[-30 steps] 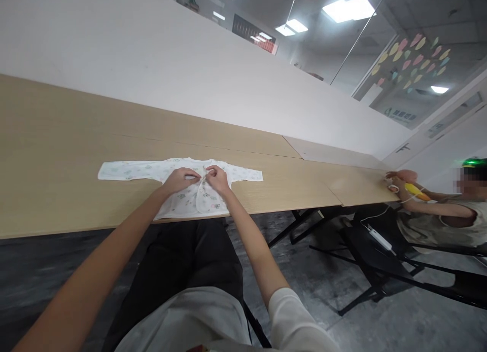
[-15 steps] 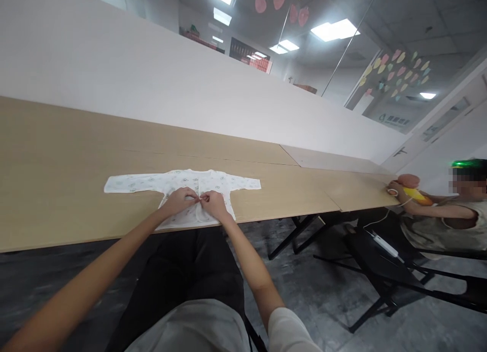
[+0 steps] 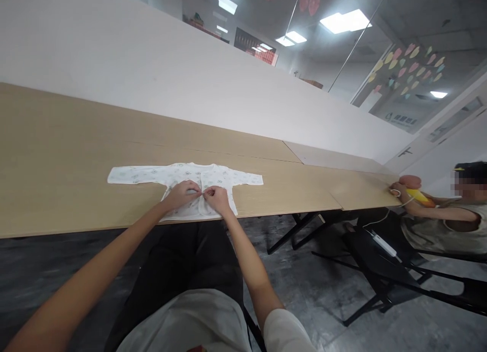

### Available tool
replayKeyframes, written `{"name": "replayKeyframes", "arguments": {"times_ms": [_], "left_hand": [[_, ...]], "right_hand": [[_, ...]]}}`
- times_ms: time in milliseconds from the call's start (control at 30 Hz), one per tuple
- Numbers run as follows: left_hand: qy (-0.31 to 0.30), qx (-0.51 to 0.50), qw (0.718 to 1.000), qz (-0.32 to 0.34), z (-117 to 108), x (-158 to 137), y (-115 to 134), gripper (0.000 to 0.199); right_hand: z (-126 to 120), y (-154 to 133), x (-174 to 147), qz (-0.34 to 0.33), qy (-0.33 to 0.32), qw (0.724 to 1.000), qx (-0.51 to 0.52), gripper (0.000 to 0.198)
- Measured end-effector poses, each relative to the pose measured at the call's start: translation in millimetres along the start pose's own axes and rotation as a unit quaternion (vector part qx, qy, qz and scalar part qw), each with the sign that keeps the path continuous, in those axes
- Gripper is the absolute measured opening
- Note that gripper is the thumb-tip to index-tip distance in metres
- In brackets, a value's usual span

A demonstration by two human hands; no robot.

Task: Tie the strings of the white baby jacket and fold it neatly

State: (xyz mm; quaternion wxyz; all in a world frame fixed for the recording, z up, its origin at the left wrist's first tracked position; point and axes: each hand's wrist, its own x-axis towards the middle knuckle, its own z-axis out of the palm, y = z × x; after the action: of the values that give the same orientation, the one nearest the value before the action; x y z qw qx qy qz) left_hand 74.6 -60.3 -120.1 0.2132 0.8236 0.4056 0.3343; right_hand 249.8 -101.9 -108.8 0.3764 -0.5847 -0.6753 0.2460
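Working lower on the white printed shirt (image 3: 218, 177) — a second ago I had both hands nearer its collar.
My left hand (image 3: 180, 196) and right hand (image 3: 217, 199) pinch the front opening, tips nearly touching; finer detail I can't tell. The shirt lies flat along the worktop's (image 3: 76, 200) near edge — work seems to have passed to mid-front.

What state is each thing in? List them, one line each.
Shirt: spread out on the table, sleeves out sideways; whether fastened, cannot tell.
Left hand: pinching the shirt's front.
Right hand: pinching it beside the left.
Ceiling lights: lit.
Black chair: unfolded.
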Motion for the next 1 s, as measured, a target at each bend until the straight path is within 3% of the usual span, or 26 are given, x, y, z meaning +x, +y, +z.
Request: {"name": "replayKeyframes", "arguments": {"times_ms": [233, 567, 733, 833, 1000], "left_hand": [[0.009, -0.032, 0.999, 0.001, -2.0, -3.6, 2.5, 0.040], [0.013, -0.014, 1.000, -0.009, 5.1, -3.6, 2.0, 0.045], [-0.001, -0.014, 0.998, -0.057, -1.8, -0.4, -2.7, 0.047], [-0.018, 0.002, 0.995, -0.098, -11.4, 14.4, -14.7, 0.043], [0.015, 0.107, 0.979, -0.173, -12.7, 56.0, -27.8, 0.031]], "right_hand": [[0.0, 4.4, -0.3, 0.001, 0.005, 0.998, 0.055, 0.007], [0.7, 3.3, -2.4, -0.019, -0.008, 0.998, 0.051, 0.014], [-7.0, 3.6, 0.3, 0.018, -0.004, 1.000, 0.025, 0.022], [-18.1, 0.7, 13.7, 0.033, -0.018, 0.999, -0.003, 0.024], [-18.4, -10.0, 65.9, 0.038, 0.026, 0.996, -0.073, 0.015]]}}
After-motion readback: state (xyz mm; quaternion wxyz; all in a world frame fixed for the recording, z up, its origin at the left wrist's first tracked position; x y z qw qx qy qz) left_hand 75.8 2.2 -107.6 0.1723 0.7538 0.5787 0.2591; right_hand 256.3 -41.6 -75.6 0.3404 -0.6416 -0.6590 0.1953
